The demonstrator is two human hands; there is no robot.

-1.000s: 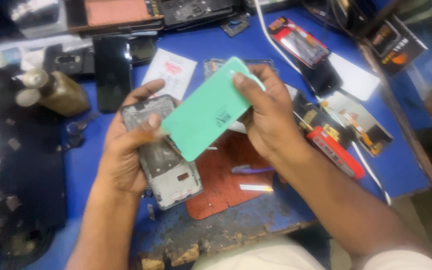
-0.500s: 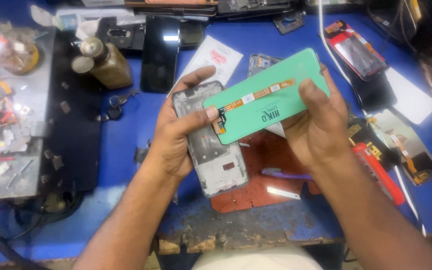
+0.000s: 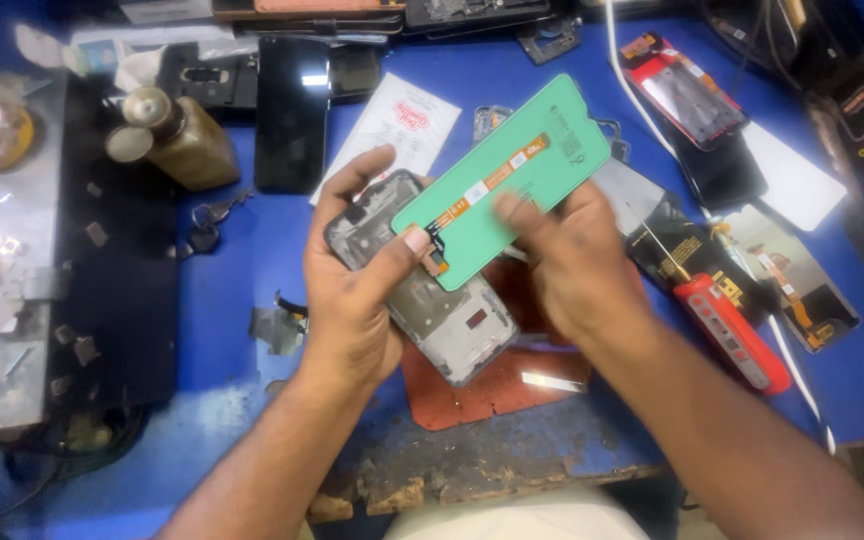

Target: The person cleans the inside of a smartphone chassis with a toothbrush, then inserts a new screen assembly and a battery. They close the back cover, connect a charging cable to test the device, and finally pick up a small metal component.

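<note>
Right now the left hand (image 3: 352,300) cradles a bare grey phone frame (image 3: 432,300) from beneath, its thumb pressed on the near end of a green display panel (image 3: 512,170). The right hand (image 3: 572,265) pinches that panel's near long edge, fingers curled over it. Panel and frame are held tilted above a rust-red mat (image 3: 497,385) near the front edge of the blue tabletop (image 3: 222,300).

An orange flex ribbon (image 3: 487,185) runs along the panel's back to a small dark connector by the left thumb. It looks fragile: a careless twist or tug could crease or tear it, and the thin panel could crack if bent or dropped.

How the ribbon's connector meets the frame is hidden by the thumb. The right fingertips are under the panel, and small parts at the far left, beside a brown bottle (image 3: 177,140), blur together.
</note>
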